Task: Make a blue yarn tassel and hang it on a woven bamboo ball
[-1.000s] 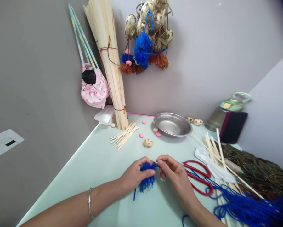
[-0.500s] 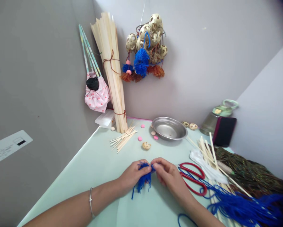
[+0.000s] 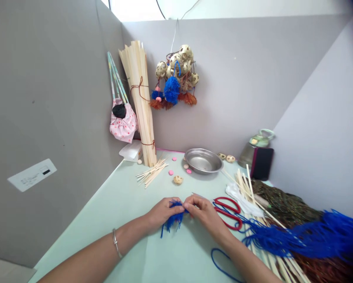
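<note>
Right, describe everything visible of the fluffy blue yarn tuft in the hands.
The fluffy blue yarn tuft is a bunch of thin, loose strands, frayed along the top and hanging below. One straighter strand sticks out at lower left. The bare left hand grips it, partly covering its middle, while the bare right hand pinches at its right end. Whether it touches the pale green tabletop is unclear.

Around the left forearm [image 3: 88,264] there is a thin, silver-coloured bangle [image 3: 115,243], rounded, with a small crosspiece on it. The right forearm [image 3: 246,260] is bare.
</note>
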`<state>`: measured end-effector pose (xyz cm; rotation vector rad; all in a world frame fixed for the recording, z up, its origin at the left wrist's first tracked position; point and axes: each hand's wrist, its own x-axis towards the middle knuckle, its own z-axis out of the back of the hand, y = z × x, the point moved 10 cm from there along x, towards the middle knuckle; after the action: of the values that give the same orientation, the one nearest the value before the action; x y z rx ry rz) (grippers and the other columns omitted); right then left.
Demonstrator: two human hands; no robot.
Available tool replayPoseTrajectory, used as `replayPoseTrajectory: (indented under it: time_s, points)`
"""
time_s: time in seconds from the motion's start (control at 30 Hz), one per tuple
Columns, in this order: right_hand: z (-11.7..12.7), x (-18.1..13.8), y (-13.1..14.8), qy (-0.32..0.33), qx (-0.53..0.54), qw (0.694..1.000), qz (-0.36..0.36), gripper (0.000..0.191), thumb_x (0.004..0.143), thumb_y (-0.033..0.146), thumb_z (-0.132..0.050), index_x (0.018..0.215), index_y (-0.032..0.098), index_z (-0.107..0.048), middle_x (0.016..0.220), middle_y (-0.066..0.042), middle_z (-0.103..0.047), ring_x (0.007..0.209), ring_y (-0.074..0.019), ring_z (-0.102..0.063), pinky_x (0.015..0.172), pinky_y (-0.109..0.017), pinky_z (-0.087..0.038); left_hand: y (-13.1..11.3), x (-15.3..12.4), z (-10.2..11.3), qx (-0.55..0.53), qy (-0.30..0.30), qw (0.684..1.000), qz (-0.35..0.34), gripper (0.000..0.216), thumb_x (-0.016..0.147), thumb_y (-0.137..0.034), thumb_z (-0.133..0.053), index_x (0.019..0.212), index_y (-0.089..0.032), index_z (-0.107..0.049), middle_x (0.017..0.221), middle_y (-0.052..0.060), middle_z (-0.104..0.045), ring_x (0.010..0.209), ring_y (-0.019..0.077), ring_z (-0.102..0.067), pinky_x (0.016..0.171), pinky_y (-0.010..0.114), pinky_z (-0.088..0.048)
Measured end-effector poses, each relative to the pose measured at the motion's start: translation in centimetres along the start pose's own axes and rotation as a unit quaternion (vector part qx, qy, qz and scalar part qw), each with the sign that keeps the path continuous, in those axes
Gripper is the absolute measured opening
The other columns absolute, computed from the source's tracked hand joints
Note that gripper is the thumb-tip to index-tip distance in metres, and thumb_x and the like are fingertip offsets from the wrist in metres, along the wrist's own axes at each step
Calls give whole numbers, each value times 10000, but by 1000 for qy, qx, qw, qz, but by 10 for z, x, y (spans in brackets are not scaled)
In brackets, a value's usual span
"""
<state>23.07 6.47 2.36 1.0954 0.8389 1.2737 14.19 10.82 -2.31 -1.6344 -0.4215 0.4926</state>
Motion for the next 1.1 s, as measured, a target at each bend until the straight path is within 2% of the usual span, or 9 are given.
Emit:
replayPoseTrajectory:
  time_s: [0.13,0.3,0.5,0.63,0.73,0.83,0.93,1.0,1.1]
  points:
    - [-8,-11,2,57,-18,998,2,240,838,382,-600,723,174,-633,723,-12,-605,613,-139,-520,579,-244,-412,-1,-4,-1,62,21,998,-16,388,764,-536,-652,806,-152,-615,675,-17,-493,606,100,-436,577,212,-344]
    - [2,-31,25,-40,-250,962,98,100,832,199,-548,781,194,-634,726,-21,-619,646,-169,-554,597,-259,-383,-7,-13,-6,81,27,996,-22,368,788,-525,-624,812,-158,-636,709,-12,-522,642,110,-457,617,215,-373]
    - [-3,-47,37,-123,-311,936,110,136,821,143,-506,718,198,-575,728,-48,-563,678,-192,-512,643,-297,-317,-7,-36,-25,29,53,998,28,384,730,-510,-699,791,-140,-614,699,-19,-525,642,100,-431,632,218,-344]
    - [13,-50,40,-155,-298,936,103,97,833,155,-494,764,201,-545,739,-32,-556,664,-177,-500,633,-286,-333,0,-51,-37,-13,78,994,76,418,713,-508,-721,847,-126,-618,747,3,-577,646,101,-470,653,229,-349]
    - [23,-53,40,-139,-260,951,94,130,910,241,-456,824,206,-548,732,-13,-577,656,-160,-527,622,-260,-391,0,-55,-39,-6,88,994,71,389,733,-488,-711,847,-127,-626,755,6,-589,653,105,-481,665,234,-350]
    - [8,-53,37,-36,-163,983,80,195,943,333,-459,888,197,-589,785,-19,-622,711,-161,-568,642,-252,-437,1,-55,-38,2,83,995,64,359,743,-471,-706,834,-132,-630,736,-5,-577,649,105,-469,650,234,-340]
    - [-16,-56,30,65,-67,995,47,202,898,364,-552,841,185,-628,742,-12,-624,698,-164,-556,639,-259,-432,2,-54,-36,-11,75,995,64,348,735,-455,-718,856,-139,-632,773,4,-595,681,115,-486,668,238,-356]
    - [-17,-55,26,54,-52,997,33,213,881,367,-574,789,183,-629,696,1,-601,666,-157,-533,617,-255,-409,4,-53,-35,-21,70,995,71,358,733,-460,-719,862,-139,-629,792,15,-604,693,120,-499,674,242,-368]
    - [-1,-52,23,-21,-53,998,40,214,862,370,-598,762,183,-621,681,10,-568,649,-149,-503,598,-253,-378,5,-54,-35,-23,71,994,80,368,735,-477,-711,837,-135,-622,750,11,-592,658,113,-493,653,239,-365]
